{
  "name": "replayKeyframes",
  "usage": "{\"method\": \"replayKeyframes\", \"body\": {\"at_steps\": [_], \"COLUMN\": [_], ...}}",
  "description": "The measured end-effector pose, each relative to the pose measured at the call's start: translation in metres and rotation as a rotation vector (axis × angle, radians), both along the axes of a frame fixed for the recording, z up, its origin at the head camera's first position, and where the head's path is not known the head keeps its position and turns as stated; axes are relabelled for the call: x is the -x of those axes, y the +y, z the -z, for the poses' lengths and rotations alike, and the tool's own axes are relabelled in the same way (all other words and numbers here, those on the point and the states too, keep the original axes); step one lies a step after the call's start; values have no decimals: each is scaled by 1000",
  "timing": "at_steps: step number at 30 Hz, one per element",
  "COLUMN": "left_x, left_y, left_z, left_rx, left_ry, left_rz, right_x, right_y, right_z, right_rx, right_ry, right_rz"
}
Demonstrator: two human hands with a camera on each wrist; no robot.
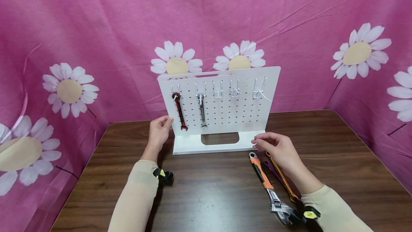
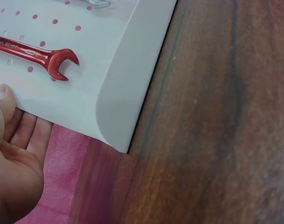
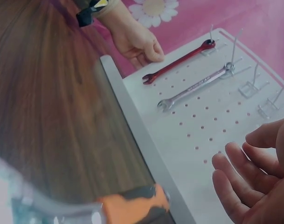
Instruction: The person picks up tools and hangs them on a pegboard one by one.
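Observation:
A white pegboard stand stands upright on the table with several wire hooks along its upper part. From the leftmost hook hangs a red wrench; a silver wrench hangs beside it. My left hand pinches the board's left edge, thumb on the front and fingers behind, as the left wrist view shows. My right hand is by the right end of the base, fingers loosely bent and holding nothing. Below it lie an adjustable wrench with an orange and black handle, a purple wrench and an orange-gold wrench.
Wire hooks without tools stick out from the middle and right of the board. The base has an oval cutout. A pink cloth with daisies hangs behind and beside the brown wooden table.

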State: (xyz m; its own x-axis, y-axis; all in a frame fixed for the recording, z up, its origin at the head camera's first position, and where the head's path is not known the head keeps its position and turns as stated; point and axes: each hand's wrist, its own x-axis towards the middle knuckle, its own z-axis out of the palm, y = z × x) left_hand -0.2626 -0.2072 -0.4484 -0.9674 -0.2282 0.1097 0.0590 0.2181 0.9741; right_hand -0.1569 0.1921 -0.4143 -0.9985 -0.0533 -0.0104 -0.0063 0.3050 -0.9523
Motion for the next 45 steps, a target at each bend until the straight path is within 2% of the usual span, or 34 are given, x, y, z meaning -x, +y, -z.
{"method": "replayKeyframes", "body": {"at_steps": [15, 21, 31, 39, 45], "left_x": [1, 1, 2, 1, 0], "left_y": [-1, -1, -1, -1, 0], "left_z": [2, 2, 2, 1, 1], "left_rx": [16, 3, 10, 7, 8], "left_ry": [2, 0, 1, 12, 22], "left_rz": [-8, -12, 3, 6, 5], "right_x": [-16, -21, -31, -39, -43], "right_y": [25, 36, 55, 68, 71], "right_z": [7, 16, 27, 35, 41], "right_rx": [-60, -35, -56, -193, -289], "right_ry": [-18, -6, -13, -142, -144], "right_rz": [9, -7, 0, -3, -18]}}
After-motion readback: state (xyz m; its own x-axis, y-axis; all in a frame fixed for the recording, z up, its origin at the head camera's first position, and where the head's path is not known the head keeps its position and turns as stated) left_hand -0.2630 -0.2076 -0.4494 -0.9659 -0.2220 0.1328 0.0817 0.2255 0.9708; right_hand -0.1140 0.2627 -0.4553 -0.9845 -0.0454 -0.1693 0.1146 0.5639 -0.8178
